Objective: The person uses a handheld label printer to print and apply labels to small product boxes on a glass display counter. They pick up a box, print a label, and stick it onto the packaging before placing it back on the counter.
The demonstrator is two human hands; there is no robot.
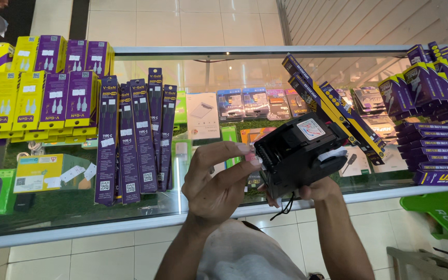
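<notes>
A black hand-held labelling gun (pixel 299 153) with a white label roll on its right side is held up over a glass counter (pixel 79 218). My right hand (pixel 320 189) grips it from below; most of that hand is hidden behind the gun. My left hand (pixel 219 181) reaches to the gun's left end, with its fingertips pinching something small and pink there. A black cord loop hangs under the gun.
Tall purple cable packs (pixel 130 140) lie on the glass to the left, with yellow and purple boxes (pixel 42 93) behind them. More purple boxes (pixel 431 129) are stacked at the right. A green plastic stool (pixel 447 212) stands on the tiled floor at the lower right.
</notes>
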